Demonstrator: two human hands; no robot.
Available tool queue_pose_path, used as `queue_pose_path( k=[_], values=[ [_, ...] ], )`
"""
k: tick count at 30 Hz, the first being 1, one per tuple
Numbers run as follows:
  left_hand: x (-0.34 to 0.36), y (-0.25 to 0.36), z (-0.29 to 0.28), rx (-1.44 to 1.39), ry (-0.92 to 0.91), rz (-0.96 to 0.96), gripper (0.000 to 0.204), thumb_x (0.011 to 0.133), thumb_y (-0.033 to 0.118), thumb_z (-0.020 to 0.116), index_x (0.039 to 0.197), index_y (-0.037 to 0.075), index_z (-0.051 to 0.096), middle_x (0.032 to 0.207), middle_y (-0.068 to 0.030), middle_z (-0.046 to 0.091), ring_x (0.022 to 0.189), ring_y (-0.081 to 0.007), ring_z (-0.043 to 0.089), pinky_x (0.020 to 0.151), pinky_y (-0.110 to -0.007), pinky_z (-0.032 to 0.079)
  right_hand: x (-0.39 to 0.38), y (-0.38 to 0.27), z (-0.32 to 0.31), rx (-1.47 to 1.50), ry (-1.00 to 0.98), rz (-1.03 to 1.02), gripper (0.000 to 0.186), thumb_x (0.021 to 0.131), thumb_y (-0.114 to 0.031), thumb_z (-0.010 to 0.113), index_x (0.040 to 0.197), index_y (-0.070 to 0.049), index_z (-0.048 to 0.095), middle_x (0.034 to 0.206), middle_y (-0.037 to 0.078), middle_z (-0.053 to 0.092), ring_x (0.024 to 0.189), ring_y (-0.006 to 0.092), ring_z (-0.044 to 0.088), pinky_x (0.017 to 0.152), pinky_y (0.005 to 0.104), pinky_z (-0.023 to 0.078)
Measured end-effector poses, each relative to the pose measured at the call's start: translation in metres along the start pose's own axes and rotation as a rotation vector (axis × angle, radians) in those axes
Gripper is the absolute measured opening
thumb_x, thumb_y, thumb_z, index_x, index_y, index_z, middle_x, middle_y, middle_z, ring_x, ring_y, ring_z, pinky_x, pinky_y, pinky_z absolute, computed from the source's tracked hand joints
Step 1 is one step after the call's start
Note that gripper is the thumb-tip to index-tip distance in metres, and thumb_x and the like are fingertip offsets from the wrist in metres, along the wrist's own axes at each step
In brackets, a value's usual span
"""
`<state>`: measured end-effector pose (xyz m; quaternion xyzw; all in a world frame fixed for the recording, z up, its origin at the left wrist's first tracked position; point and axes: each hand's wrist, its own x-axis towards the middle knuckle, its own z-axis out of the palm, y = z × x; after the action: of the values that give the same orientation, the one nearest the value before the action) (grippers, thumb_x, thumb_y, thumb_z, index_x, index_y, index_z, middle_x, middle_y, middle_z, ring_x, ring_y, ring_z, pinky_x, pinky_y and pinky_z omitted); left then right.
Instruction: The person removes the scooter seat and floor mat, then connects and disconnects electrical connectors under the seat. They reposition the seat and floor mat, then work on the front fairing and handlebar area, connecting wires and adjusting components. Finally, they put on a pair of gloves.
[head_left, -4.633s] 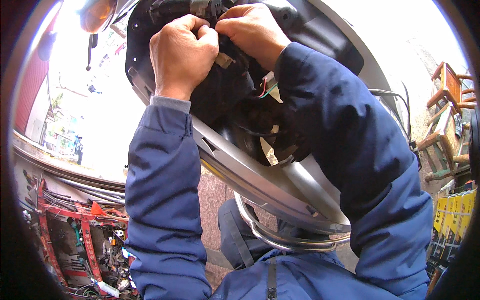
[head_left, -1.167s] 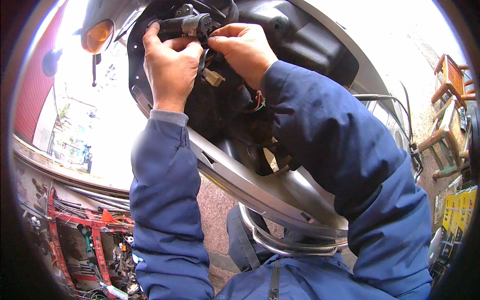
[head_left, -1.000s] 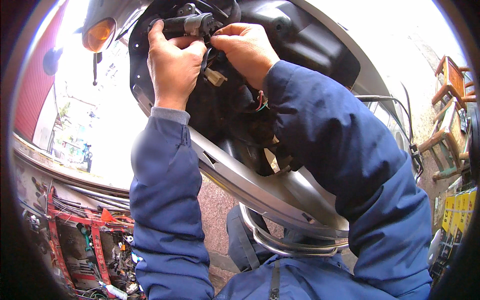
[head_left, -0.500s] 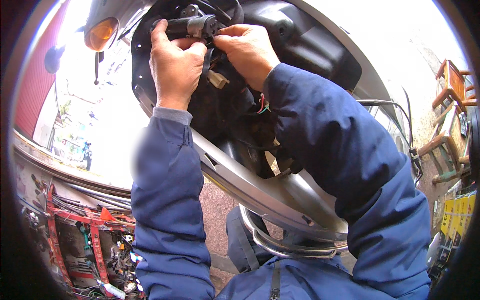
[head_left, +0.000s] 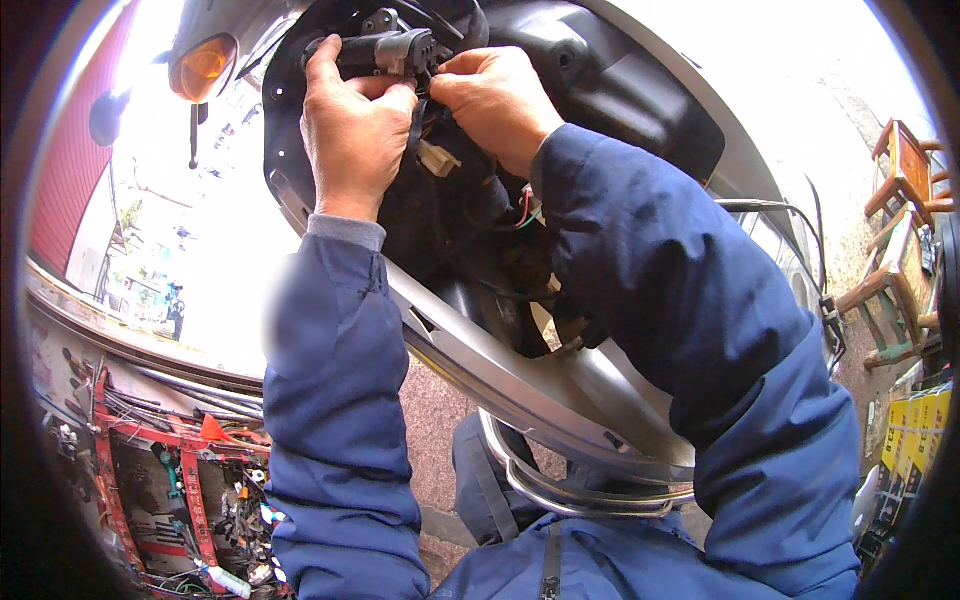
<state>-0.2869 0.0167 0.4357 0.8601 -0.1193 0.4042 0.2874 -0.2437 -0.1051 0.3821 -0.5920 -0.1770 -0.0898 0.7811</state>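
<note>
My left hand is closed around a dark cylindrical ignition lock, thumb at one end and fingers beneath it. The lock has a grey metal collar and a black end with holes, turned toward my right hand. That hand pinches right beside this end; what lies between its fingertips is hidden. Below the hands hangs a cream plastic connector. Thin red and green wires show near my right cuff. All this is at the opened body of a scooter, over a black inner panel.
A silver body panel and a chrome rail lie close to my body. An orange turn signal juts out at upper left. A red rack with cables and parts stands lower left. Wooden chairs and yellow boxes are at right.
Both hands and the lock have shifted very slightly. The right fingertips still pinch at the lock's end, and the left grip looks the same.
</note>
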Motion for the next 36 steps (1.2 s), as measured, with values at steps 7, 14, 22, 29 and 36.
queue_pose_path(
  k=[7, 14, 22, 29, 36],
  values=[
    [-0.0001, -0.0002, 0.0006, -0.016, 0.001, 0.012, 0.072, 0.075, 0.008, 0.072, 0.135, -0.012, 0.038, 0.088, -0.0162, 0.073, 0.083, -0.0215, 0.071, 0.085, -0.029, 0.051, 0.0066, 0.0035, -0.0012, -0.158, 0.010, -0.100, 0.022, 0.080, -0.010, 0.068, 0.096, 0.004, 0.071, 0.081, 0.008, 0.070, 0.070, 0.0127, 0.063, 0.068, 0.0263, 0.053],
    [-0.0001, -0.0015, 0.0007, -0.025, -0.006, 0.004, 0.070, 0.075, 0.008, 0.071, 0.134, -0.012, 0.038, 0.088, -0.0159, 0.073, 0.082, -0.0213, 0.071, 0.085, -0.029, 0.051, 0.0050, 0.0007, -0.0031, -0.207, 0.037, -0.144, 0.023, 0.074, -0.016, 0.064, 0.090, -0.004, 0.076, 0.086, 0.018, 0.072, 0.080, 0.0291, 0.071, 0.080, 0.0344, 0.056],
    [-0.0007, 0.0027, 0.0000, 0.009, -0.006, -0.002, 0.070, 0.075, 0.007, 0.070, 0.135, -0.011, 0.038, 0.088, -0.0158, 0.073, 0.082, -0.0206, 0.071, 0.085, -0.029, 0.051, 0.0080, -0.0021, -0.0060, -0.281, 0.031, -0.173, 0.022, 0.075, -0.016, 0.064, 0.090, -0.005, 0.076, 0.084, 0.017, 0.071, 0.077, 0.0278, 0.071, 0.079, 0.0346, 0.056],
    [0.0000, 0.0010, -0.0009, -0.004, -0.009, 0.013, 0.068, 0.076, 0.006, 0.068, 0.135, -0.010, 0.038, 0.090, -0.0165, 0.073, 0.081, -0.0194, 0.071, 0.084, -0.028, 0.051, 0.0089, 0.0045, -0.0038, -0.134, 0.007, -0.149, 0.020, 0.079, -0.014, 0.067, 0.093, -0.001, 0.075, 0.084, 0.014, 0.072, 0.074, 0.0218, 0.068, 0.074, 0.0309, 0.055],
    [0.0002, 0.0018, 0.0004, -0.047, -0.010, -0.018, 0.067, 0.077, 0.005, 0.069, 0.135, -0.010, 0.039, 0.091, -0.0168, 0.073, 0.082, -0.0185, 0.071, 0.083, -0.027, 0.052, 0.0049, 0.0015, -0.0048, 0.006, -0.059, 0.012, 0.022, 0.085, -0.012, 0.070, 0.099, 0.004, 0.072, 0.084, 0.008, 0.071, 0.072, 0.0118, 0.062, 0.069, 0.0260, 0.052]
  ],
)
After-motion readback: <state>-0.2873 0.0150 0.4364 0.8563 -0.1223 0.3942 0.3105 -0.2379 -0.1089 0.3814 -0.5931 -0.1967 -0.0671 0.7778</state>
